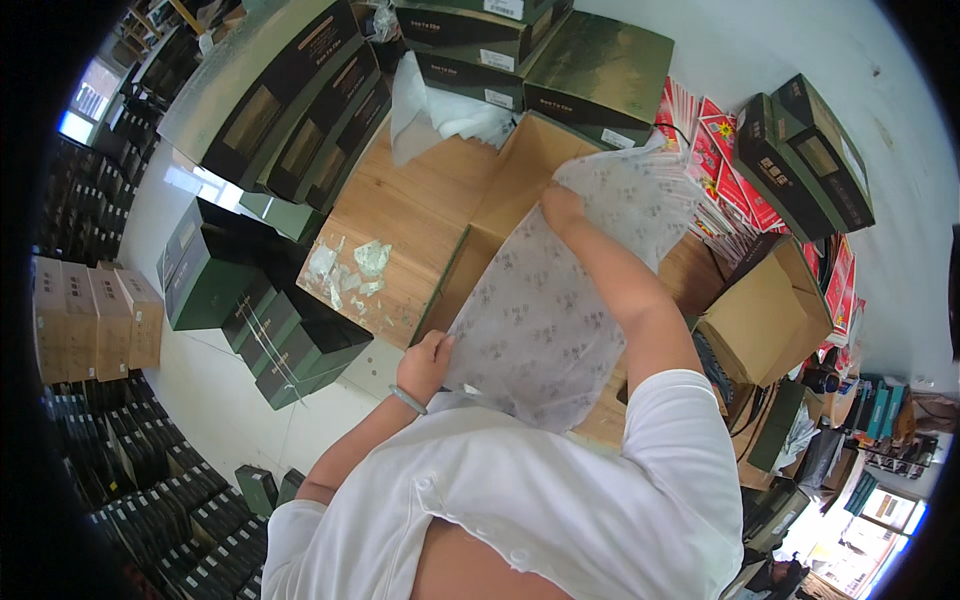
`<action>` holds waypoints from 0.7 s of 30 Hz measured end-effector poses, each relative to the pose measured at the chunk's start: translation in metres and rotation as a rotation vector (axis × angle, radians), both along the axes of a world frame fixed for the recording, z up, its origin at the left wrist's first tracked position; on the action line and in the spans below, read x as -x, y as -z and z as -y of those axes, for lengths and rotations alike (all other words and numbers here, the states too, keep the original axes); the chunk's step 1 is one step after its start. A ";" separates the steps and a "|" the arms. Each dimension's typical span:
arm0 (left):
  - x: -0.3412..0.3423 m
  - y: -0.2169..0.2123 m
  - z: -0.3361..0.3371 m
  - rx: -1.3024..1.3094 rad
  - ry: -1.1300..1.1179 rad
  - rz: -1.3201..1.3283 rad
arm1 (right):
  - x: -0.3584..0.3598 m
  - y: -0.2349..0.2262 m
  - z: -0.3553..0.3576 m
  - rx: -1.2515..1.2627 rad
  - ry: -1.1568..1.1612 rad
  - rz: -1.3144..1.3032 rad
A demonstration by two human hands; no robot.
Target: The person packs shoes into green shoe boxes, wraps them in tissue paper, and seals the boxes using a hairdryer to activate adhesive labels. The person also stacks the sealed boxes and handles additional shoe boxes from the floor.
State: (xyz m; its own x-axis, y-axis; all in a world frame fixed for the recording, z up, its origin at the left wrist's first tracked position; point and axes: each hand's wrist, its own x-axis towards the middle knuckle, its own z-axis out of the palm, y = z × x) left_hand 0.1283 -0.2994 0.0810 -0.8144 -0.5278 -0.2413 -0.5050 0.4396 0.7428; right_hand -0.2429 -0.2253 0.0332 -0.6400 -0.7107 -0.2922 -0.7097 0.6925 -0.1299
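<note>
A large sheet of white tissue paper [540, 310] with a small grey print spreads from my waist over an open shoe box [480, 255], dark green outside and brown inside. My left hand [425, 362], a grey bangle at its wrist, pinches the sheet's near left edge beside the box wall. Farther off, my right hand [563, 205] is closed on the sheet near the far end of the box; its fingertips are hidden. To the right of that hand the paper gathers into folds. How much lies inside the box cannot be seen under the sheet.
Green boxes [600, 70] stand at the table's back, with crumpled white paper [460, 112] before them. Torn paper scraps [350, 268] lie on the wooden table [400, 215]. At right are red printed packets [730, 165] and an open box [765, 320]. Tied boxes [290, 335] stand left.
</note>
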 end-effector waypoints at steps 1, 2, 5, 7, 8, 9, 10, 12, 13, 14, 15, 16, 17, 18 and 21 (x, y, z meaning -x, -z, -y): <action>-0.001 -0.004 0.003 0.034 0.001 0.045 | -0.002 0.002 0.009 0.114 0.013 -0.018; -0.001 -0.007 0.006 0.068 0.003 0.090 | -0.006 0.003 0.018 0.227 0.027 -0.038; -0.006 -0.007 0.018 0.160 0.052 0.246 | -0.039 -0.006 0.055 0.243 0.000 -0.088; -0.006 0.001 0.028 0.217 0.054 0.217 | -0.051 0.007 0.069 0.165 0.098 -0.119; -0.006 0.005 0.031 0.245 0.059 0.201 | -0.055 0.013 0.070 0.125 0.148 -0.135; -0.009 0.007 0.030 0.256 0.050 0.222 | -0.067 0.012 0.070 0.283 0.200 -0.162; -0.008 0.011 0.029 0.267 0.046 0.235 | -0.082 0.005 0.065 0.439 0.258 -0.194; -0.009 0.013 0.027 0.297 0.060 0.257 | -0.111 -0.012 0.046 0.446 0.166 -0.198; -0.007 0.011 0.027 0.320 0.085 0.266 | -0.124 -0.018 0.032 0.297 0.025 -0.170; -0.007 0.011 0.026 0.342 0.108 0.275 | -0.138 -0.014 0.016 0.303 -0.077 -0.181; -0.008 0.014 0.025 0.384 0.133 0.270 | -0.152 -0.004 -0.001 0.309 -0.178 -0.190; -0.009 0.021 0.024 0.424 0.152 0.264 | -0.160 0.009 -0.013 0.315 -0.283 -0.199; -0.010 0.025 0.022 0.465 0.171 0.258 | -0.163 0.021 -0.021 0.285 -0.294 -0.207; -0.007 0.024 0.021 0.466 0.187 0.278 | -0.166 0.035 -0.027 0.260 -0.305 -0.216; 0.005 0.021 0.020 0.485 0.243 0.362 | -0.169 0.061 -0.035 0.229 -0.319 -0.205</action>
